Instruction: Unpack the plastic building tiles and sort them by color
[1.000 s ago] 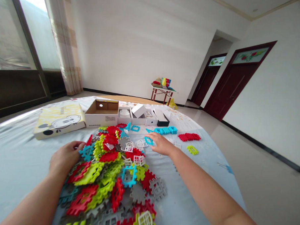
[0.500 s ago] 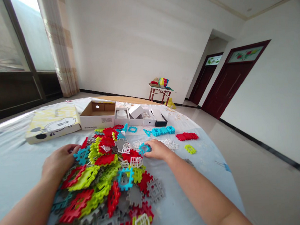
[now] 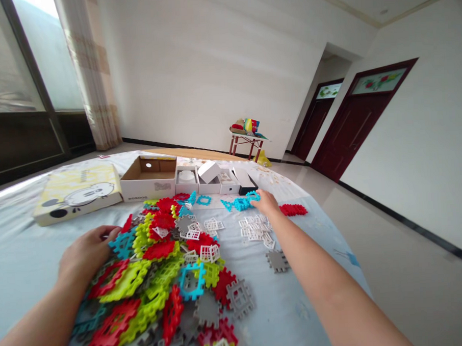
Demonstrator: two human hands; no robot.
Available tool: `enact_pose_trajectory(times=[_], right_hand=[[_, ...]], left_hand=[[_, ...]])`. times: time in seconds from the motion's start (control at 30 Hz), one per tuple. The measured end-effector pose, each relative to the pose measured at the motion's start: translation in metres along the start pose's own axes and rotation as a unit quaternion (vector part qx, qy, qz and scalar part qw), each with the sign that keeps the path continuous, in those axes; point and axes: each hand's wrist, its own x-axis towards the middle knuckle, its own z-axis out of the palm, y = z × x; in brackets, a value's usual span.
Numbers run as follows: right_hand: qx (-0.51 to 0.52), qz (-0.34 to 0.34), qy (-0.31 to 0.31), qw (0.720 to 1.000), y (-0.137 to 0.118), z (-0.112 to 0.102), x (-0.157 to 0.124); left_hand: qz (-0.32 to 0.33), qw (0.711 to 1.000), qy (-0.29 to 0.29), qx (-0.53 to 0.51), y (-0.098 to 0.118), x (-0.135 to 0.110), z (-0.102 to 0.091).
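At the far end of a row of blue interlocking panels (image 3: 240, 204), my right hand (image 3: 266, 202) pinches a blue open-centred interlocking panel (image 3: 252, 195). The held panel touches or overlaps the row; which one I cannot tell. My left hand (image 3: 89, 246) lies at the left edge of a mixed pile of toothed plastic panels (image 3: 159, 278) in red, green, grey and blue. Its curled fingers close on the edge of a blue panel (image 3: 123, 244), and the fingertips are partly hidden. White lattice pieces (image 3: 209, 253) lie among the pile.
Beyond the pile stand a flat yellow box (image 3: 78, 192), an open cardboard box (image 3: 149, 187) and several small white boxes (image 3: 186, 180). Right of the pile lie grouped white lattice pieces (image 3: 254, 228), red panels (image 3: 293, 209) and a grey panel (image 3: 276, 261) on the blue tablecloth (image 3: 318, 251).
My right hand has carried the blue open-centred panel away from the pile, rightward and farther back, to the blue row. My left hand stays beside the pile.
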Motion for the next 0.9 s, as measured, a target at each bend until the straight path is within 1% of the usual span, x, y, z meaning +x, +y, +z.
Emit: enact_pose_trajectory(times=[0.1,0.2,0.3,0.4,0.47,0.57,0.63,0.73,0.83,0.9], right_hand=[[-0.018,0.016,0.009,1.000,0.002,0.001,0.005],[0.001,-0.004,0.028,1.000,-0.002,-0.001,-0.001],[0.056,-0.066,0.025,0.996,-0.011,-0.003,-0.019],[0.115,-0.159,-0.021,0.980,-0.028,0.001,-0.044],[0.132,-0.217,-0.059,0.965,-0.043,0.007,-0.059],[0.124,-0.268,-0.099,0.950,-0.065,0.018,-0.074],[0.113,-0.282,-0.118,0.945,-0.076,0.025,-0.077],[0.096,-0.281,-0.136,0.945,-0.086,0.034,-0.077],[0.086,-0.275,-0.133,0.948,-0.090,0.038,-0.078],[0.087,-0.275,-0.119,0.950,-0.089,0.034,-0.080]], left_hand=[[-0.024,0.999,-0.029,-0.006,0.002,-0.002,-0.002],[-0.026,0.999,-0.031,-0.010,0.004,-0.004,-0.004],[-0.021,0.999,-0.029,-0.009,0.006,-0.006,-0.005],[-0.024,0.999,-0.025,-0.006,0.008,-0.007,-0.005],[-0.023,1.000,-0.021,-0.003,0.008,-0.007,-0.006],[-0.015,1.000,-0.019,-0.003,0.009,-0.008,-0.007],[-0.009,1.000,-0.016,-0.006,0.010,-0.009,-0.009],[-0.006,1.000,-0.009,-0.007,0.011,-0.010,-0.010],[-0.006,1.000,-0.017,-0.007,0.011,-0.011,-0.011],[-0.005,1.000,-0.023,-0.005,0.012,-0.011,-0.011]])
